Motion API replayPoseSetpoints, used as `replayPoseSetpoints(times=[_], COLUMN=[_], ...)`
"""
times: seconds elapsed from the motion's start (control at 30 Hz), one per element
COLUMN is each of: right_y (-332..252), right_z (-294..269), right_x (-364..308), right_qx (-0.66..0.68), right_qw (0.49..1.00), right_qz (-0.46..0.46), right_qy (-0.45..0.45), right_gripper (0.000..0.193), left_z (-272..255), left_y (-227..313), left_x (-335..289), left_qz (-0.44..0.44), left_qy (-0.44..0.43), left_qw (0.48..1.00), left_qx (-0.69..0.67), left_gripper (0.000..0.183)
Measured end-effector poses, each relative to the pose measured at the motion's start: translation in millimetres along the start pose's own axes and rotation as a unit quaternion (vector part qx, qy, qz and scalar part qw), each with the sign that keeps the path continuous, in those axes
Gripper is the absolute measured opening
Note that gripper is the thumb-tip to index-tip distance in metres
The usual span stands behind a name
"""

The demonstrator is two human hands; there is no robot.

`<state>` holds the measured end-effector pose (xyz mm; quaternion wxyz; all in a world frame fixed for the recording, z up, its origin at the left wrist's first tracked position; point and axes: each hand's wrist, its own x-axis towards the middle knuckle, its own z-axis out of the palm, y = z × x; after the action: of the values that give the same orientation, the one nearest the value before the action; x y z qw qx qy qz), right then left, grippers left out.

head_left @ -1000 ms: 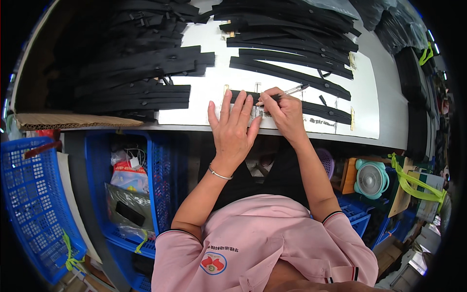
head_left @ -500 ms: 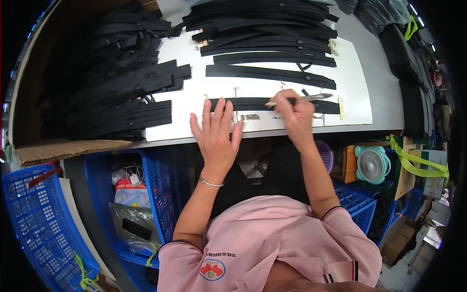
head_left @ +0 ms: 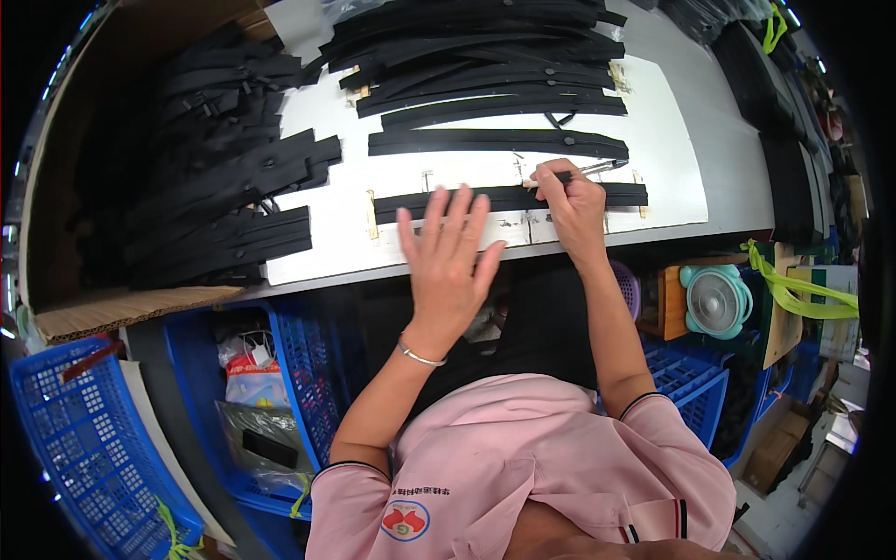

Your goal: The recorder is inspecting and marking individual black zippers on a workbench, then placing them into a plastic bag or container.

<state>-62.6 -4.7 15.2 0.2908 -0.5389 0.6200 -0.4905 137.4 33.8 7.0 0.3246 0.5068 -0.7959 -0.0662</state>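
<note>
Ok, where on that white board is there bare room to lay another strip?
Bare white shows between the nearest black strip and the next strip up, and at the board's right end. The left hand covers the front edge; the right hand holds a pen-like tool there. The back rows and the left stack are crowded.

Bright, even light is falling from overhead onto my counter (head_left: 709,159), and its white surface is glaring a little, washing out fine detail there. Under the counter things are sitting dimmer, though the colours are still reading clearly. Shadows are staying soft and short. The fisheye is bending straight edges strongly toward the rim, and black corners are closing in around the round picture. The centre is looking sharp; the outer edge is smearing slightly.
</note>
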Motion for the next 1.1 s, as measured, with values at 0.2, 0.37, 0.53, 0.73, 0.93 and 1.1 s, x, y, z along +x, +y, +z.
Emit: replayPoseSetpoints(times=[0.2, 0.37, 0.53, 0.73, 0.93, 1.1], right_y=[2, 0, 6, 9, 5, 2], right_z=[2, 1, -7, -8, -16, -56], right_x=[0, 0, -2, -2, -4, -5], right_qx=[-0.004, -0.002, 0.02, -0.015, 0.016, 0.144], right_qw=[0.999, 0.998, 0.998, 0.996, 0.996, 0.989], right_qz=[-0.052, -0.055, -0.052, -0.068, -0.048, -0.014], right_qy=[0.008, 0.009, -0.036, -0.061, -0.078, 0.018], right_gripper=[0.019, 0.02, 0.021, 0.021, 0.018, 0.018], left_z=[17, 20, 22, 23, 23, 21], left_y=[19, 21, 20, 21, 21, 21], left_x=[11, 12, 11, 11, 11, 10], left_qz=[0.023, 0.016, 0.022, 0.024, 0.023, 0.022], left_qy=[-0.032, -0.023, -0.02, -0.022, -0.032, -0.039], left_qw=[0.998, 0.999, 0.999, 0.999, 0.999, 0.999], left_qx=[-0.046, -0.024, -0.017, -0.009, -0.005, 0.005], left_gripper=[0.046, 0.041, 0.039, 0.039, 0.04, 0.041])
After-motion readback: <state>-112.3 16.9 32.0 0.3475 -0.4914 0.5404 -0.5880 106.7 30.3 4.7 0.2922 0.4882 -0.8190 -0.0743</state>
